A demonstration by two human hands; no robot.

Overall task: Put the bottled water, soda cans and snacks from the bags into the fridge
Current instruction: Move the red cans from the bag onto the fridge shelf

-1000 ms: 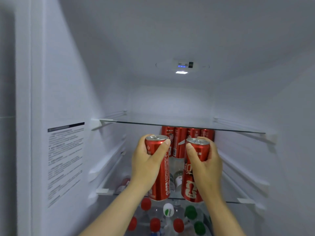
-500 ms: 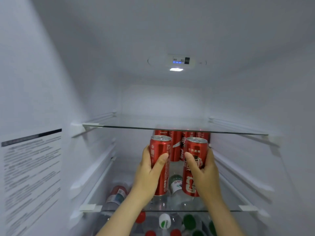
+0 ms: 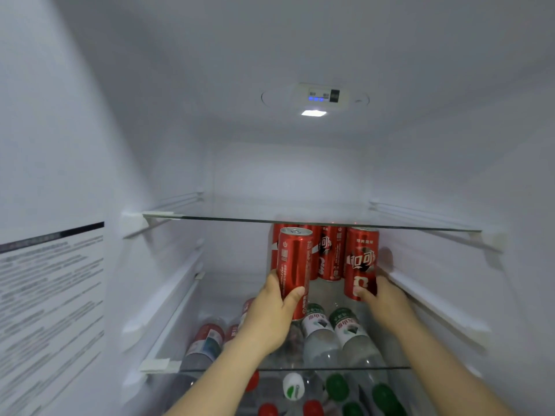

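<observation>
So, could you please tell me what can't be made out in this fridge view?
- Back cans: count unclear; the left can and right can stand in front.
- Whether the right can has landed: its base is behind the right hand.
- Sticker text: blurred, cut by the left edge.
- Bottles below: partly covered by the left hand and forearms, cut by the bottom edge.

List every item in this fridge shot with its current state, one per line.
Left hand: gripping the left can.
Left can: upright, held above the shelf.
Right hand: gripping the right can.
Right can: upright, by the back row.
Back cans: standing upright in a row.
Bottles: lying on the middle shelf.
Top shelf: nothing visible on it.
Light: on.
</observation>
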